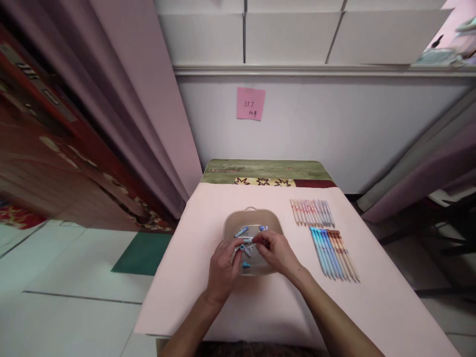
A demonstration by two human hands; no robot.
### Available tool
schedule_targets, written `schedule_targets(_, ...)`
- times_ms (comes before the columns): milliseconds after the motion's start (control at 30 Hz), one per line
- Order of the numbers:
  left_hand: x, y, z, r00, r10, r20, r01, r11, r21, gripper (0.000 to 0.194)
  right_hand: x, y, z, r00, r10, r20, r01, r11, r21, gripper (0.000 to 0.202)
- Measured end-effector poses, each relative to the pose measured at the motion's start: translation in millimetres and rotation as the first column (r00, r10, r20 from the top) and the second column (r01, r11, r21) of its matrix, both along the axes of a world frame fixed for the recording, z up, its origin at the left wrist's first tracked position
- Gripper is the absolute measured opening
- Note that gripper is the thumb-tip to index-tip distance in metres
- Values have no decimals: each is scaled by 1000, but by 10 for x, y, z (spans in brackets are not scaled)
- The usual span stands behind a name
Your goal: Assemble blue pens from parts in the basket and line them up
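Head view: pink covering [193, 258], perhaps cloth, bears a tub [253, 216] before a wall [308, 124].

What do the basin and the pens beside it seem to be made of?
Basin: probably plastic with a smooth finish, given its thin, evenly curved wall. Pens: likely plastic too, from their slim, uniform coloured barrels; glossy or matt is unclear.

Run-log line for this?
left hand: gripping pen part; right hand: gripping same part; container: under hands, loose parts inside; pens: two rows, right of container
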State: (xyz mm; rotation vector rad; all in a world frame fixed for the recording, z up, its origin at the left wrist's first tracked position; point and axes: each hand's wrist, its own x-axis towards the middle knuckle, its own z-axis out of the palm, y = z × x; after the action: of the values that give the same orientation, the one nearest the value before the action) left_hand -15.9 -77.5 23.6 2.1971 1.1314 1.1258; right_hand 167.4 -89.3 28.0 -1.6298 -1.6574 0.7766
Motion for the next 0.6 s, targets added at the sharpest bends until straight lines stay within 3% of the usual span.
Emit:
schedule_targets(100, -4, 3, -4, 1000, 17, -16, -18, 999, -30, 23, -16, -14, 15, 999, -19, -40, 17, 998, -54, 16)
schedule_targets(267, -38, 10, 29, 999, 19, 28, -17, 998, -67, 23, 41, -36, 31, 998, -43, 50, 46, 997, -59, 15)
schedule_targets(367, -50, 31, 71, 979, 86, 185, -36, 965, -260, 17, 147, -37, 60, 989, -120, 91, 125, 991, -50, 21)
schedule_targets(467, -49, 70, 93, 884, 181, 431, 73, 857, -510, 17, 260, -32, 101, 974, -200, 102, 201, 980, 2, 20)
schedule_targets(533, -49, 96, 93, 835, 215, 507, 124, 824, -553, 22, 310, -35, 115, 968, -228, 103, 225, 974, 39, 19)
schedule_targets(600, -53, 113, 89, 866, 182, 465, 95, 854, -511, 26, 332, -46, 106, 973, -207, 98, 205, 978, 34, 18)
